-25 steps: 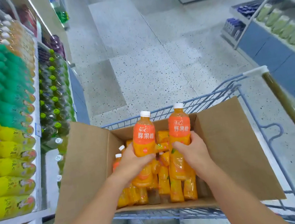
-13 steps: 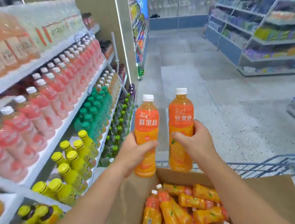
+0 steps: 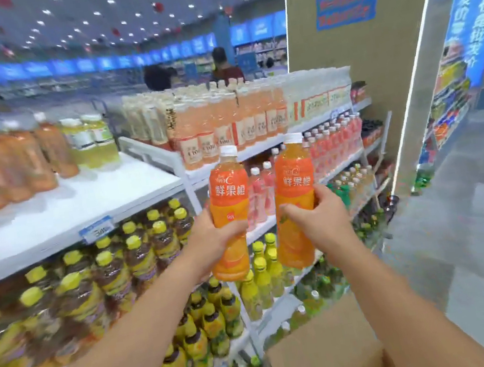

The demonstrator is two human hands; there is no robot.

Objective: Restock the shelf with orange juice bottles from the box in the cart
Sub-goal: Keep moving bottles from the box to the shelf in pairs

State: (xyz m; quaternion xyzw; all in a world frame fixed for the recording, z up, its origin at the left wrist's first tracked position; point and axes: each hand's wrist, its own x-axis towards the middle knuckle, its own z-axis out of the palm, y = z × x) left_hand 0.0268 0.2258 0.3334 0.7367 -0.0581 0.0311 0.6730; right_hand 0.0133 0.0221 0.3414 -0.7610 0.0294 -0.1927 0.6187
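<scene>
The left hand (image 3: pixel 211 239) curls its fingers round the lower half of one orange juice bottle (image 3: pixel 229 197); the right hand (image 3: pixel 317 219) grips a second bottle (image 3: pixel 295 185) likewise. Both bottles are upright, side by side in the air, off the front edge of the white shelf (image 3: pixel 61 215) near its right corner. Blurred orange bottles (image 3: pixel 0 173), perhaps the same juice, stand at the shelf's left end. A cardboard box flap (image 3: pixel 323 352) shows below.

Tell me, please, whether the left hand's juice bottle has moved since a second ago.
Yes. The juice bottle in the left hand has risen, from just above the box to well above it, level with the shelf.
</scene>
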